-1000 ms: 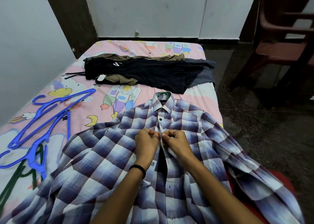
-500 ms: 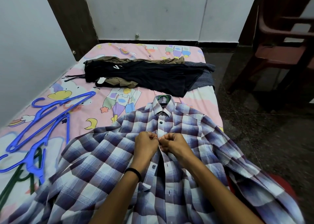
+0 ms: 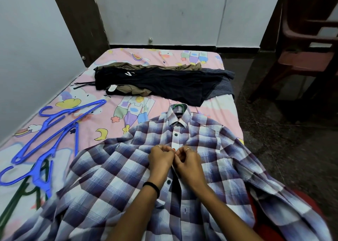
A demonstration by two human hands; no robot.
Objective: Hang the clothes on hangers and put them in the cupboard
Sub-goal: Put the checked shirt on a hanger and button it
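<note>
Item, lower left of the frame: dark green hangers [image 3: 12,202] lying on the pink cartoon-print bedsheet [image 3: 117,72], partly overlapped by blue plastic hangers [image 3: 54,129] that fan out toward the left centre. Item, upper centre: a pile of dark clothes [image 3: 161,84], black garment uppermost with a small white mark, olive-brown fabric showing beneath and a dark striped piece at its right end; a white tag shows at its near edge. Item, centre and lower frame: plaid shirt [image 3: 113,182] in blue, purple and white checks, spread front-up on the bed, collar toward the pile, a green hanger hook [image 3: 178,106] showing inside the collar; the neck label reads "KILL", the rest hidden. Left hand [image 3: 161,158], black band at the wrist, fingers curled and pinching the shirt's placket at chest height; right hand [image 3: 188,160] likewise curled, pinching the opposite edge, fingertips of both meeting. The forearms cover the shirt's lower front. Item, lower right: a red object [image 3: 309,202] partly under the sleeve. Item, upper right: brown plastic chair [image 3: 307,48] on the dark speckled floor [image 3: 274,149].
</note>
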